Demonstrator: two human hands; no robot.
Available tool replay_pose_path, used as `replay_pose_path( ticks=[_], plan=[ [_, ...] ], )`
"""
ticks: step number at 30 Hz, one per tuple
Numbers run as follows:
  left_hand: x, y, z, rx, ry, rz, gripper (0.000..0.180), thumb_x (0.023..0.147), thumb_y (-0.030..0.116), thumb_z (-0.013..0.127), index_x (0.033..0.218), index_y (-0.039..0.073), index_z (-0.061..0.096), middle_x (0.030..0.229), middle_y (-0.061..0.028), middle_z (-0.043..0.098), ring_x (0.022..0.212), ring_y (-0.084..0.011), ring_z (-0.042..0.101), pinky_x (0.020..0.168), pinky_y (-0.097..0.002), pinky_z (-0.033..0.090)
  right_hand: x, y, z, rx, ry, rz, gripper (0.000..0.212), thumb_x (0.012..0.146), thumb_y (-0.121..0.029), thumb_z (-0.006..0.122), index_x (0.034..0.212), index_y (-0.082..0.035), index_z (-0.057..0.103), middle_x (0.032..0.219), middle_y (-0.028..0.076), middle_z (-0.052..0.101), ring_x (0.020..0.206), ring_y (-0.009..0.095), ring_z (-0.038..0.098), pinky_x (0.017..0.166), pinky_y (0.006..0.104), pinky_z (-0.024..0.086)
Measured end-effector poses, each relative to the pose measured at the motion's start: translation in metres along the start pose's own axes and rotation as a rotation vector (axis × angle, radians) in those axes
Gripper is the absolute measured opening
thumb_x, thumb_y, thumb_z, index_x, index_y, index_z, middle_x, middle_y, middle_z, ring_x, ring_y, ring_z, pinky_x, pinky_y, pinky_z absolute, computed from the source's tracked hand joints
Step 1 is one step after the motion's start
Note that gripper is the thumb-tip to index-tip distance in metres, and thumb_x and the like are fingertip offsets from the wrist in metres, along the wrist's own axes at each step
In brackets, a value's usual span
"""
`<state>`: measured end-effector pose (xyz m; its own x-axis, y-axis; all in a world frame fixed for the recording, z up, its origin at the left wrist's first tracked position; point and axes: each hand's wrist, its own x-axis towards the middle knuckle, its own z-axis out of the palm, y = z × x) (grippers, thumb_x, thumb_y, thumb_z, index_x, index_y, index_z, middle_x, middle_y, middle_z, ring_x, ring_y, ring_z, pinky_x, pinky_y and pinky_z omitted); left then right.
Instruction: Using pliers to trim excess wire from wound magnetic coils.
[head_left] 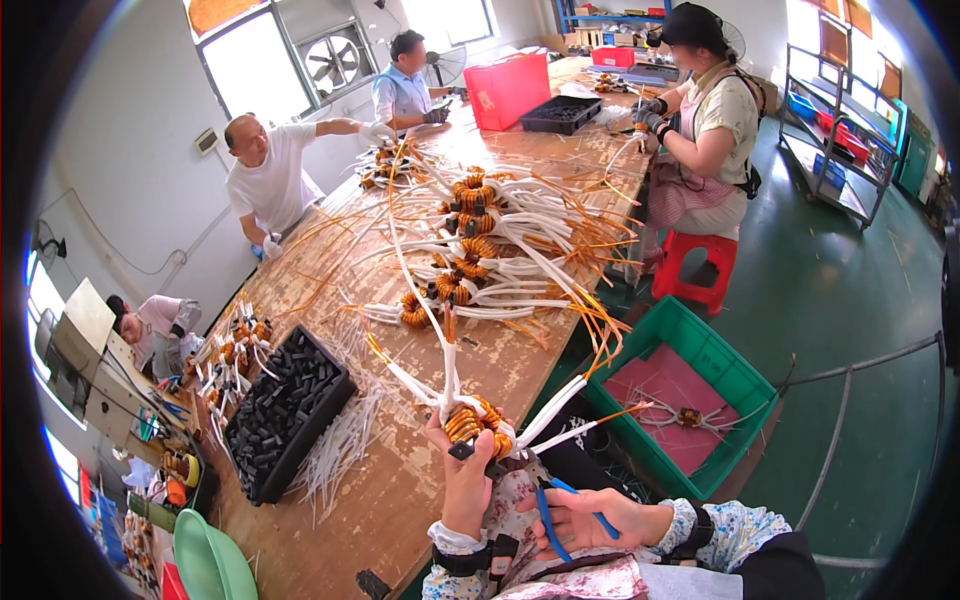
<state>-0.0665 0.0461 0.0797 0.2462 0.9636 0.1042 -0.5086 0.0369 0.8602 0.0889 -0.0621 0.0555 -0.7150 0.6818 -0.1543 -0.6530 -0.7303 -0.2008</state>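
- The copper-wound coil (478, 424) sits at the near edge of the wooden surface (400, 490), just above your lap, with white-sleeved leads fanning up and to the right from it.
- Your left hand (465, 478) comes up from below with its fingers closed on the coil's lower edge, the thumb pressing at a small black piece on it.
- Your right hand (590, 520) lies palm-up beside it, low in the view, fingers loosely curled around blue-handled pliers (550, 515); the pliers rest across the palm and do not touch the coil.
- To the left of the coil a loose heap of white sleeving pieces (340, 445) is scattered on the surface, touching a black tray (285, 412) full of small black parts.
- To the right, off the surface's edge, a green crate (700, 345) holds a pink sheet and one finished coil.
- Further up the surface lies a big tangle of more coils (475, 245) with orange and white leads.
- Beyond them stand a red bin (507, 88) and another black tray, with three people at the left side and one seated on a red stool (695, 265) at the right.
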Motion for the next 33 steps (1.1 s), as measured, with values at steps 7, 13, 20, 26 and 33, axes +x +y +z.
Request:
replay_pose_path(
  ticks=[7,13,20,26,33],
  plan=[
    [-0.005,0.002,-0.001,0.054,0.005,0.037,0.065,0.088,0.013,0.063,0.133,0.011,0.016,0.117,-0.0118,0.046,0.105,-0.0181,0.052,0.089,-0.0315,0.046,0.0,-0.001,0.008,0.065,0.012,0.057,0.05,0.1,-0.037,0.033,0.136,-0.002,0.032,0.104,0.011,0.053,0.107,0.026,0.054,0.099,0.0471,0.042],
    [-0.007,0.001,0.001,0.089,0.026,0.022,0.067,0.086,0.013,0.065,0.132,0.011,0.016,0.117,-0.01,0.043,0.105,-0.017,0.051,0.088,-0.0303,0.045,0.004,0.0,0.011,-0.014,0.118,0.044,0.048,0.1,-0.037,0.034,0.134,-0.004,0.035,0.103,0.011,0.053,0.106,0.026,0.054,0.098,0.0467,0.044],
    [-0.006,-0.009,-0.006,0.303,0.01,0.056,0.068,0.084,0.009,0.066,0.13,0.009,0.017,0.118,-0.0094,0.04,0.106,-0.0153,0.047,0.088,-0.0285,0.044,0.01,0.0,0.0,-0.013,0.109,0.069,0.048,0.099,-0.035,0.034,0.137,-0.006,0.03,0.107,0.01,0.05,0.11,0.025,0.051,0.104,0.0489,0.036],
    [-0.008,-0.011,-0.006,0.21,0.017,-0.006,0.066,0.084,0.008,0.067,0.128,0.009,0.018,0.115,-0.0088,0.04,0.104,-0.0147,0.046,0.088,-0.0285,0.043,0.008,-0.001,-0.003,-0.016,0.142,0.063,0.045,0.099,-0.033,0.037,0.134,-0.004,0.035,0.097,0.008,0.05,0.094,0.021,0.052,0.09,0.041,0.042],
    [-0.008,-0.014,-0.016,0.352,0.006,0.021,0.066,0.081,0.004,0.068,0.126,0.009,0.019,0.114,-0.0083,0.04,0.103,-0.015,0.046,0.087,-0.0281,0.043,0.012,0.004,-0.004,-0.274,0.374,-0.061,0.027,0.095,-0.019,0.051,0.111,0.002,0.049,0.068,0.004,0.044,0.057,0.013,0.038,0.052,0.0275,0.034]
  ],
)
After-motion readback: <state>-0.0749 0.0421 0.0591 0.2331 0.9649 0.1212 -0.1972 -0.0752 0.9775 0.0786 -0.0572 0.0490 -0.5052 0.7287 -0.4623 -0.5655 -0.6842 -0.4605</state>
